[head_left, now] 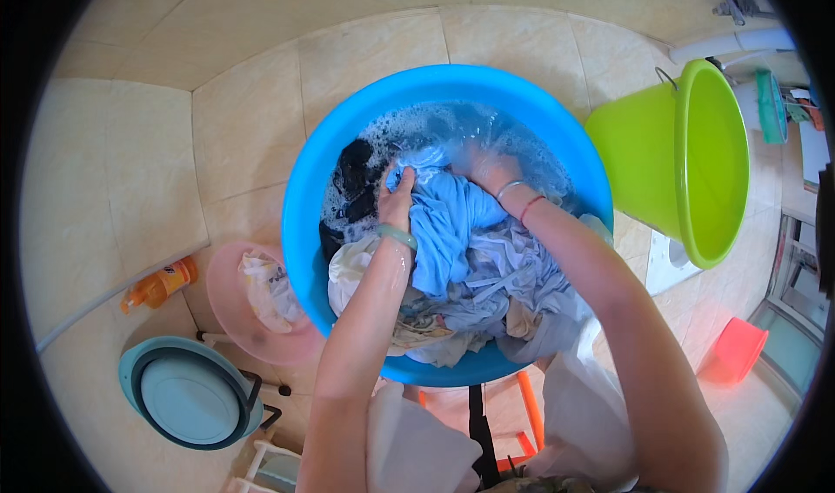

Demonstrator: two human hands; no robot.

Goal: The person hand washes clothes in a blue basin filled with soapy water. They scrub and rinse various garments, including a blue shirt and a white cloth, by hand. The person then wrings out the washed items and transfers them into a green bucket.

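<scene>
A large blue tub [300, 232] holds soapy water and a heap of wet laundry. My left hand [397, 196], with a pale green bangle on its wrist, grips a bunched light blue garment [448, 219], its thumb showing on top. Beside that garment's far end is my right hand [487, 169], smeared by motion amid splashing water, so its fingers cannot be made out. Pale bluish-grey clothes [522, 263] lie under my right forearm. A black garment [355, 176] floats at the tub's left side, and a white cloth [350, 265] sits below it.
A lime-green bucket [635, 149] leans at the right. On the left are a pink basin [230, 293] with cloths, an orange bottle [165, 283] and a grey-green basin [139, 380]. A red-pink container [738, 351] stands farther right. Tiled wall rises behind the tub.
</scene>
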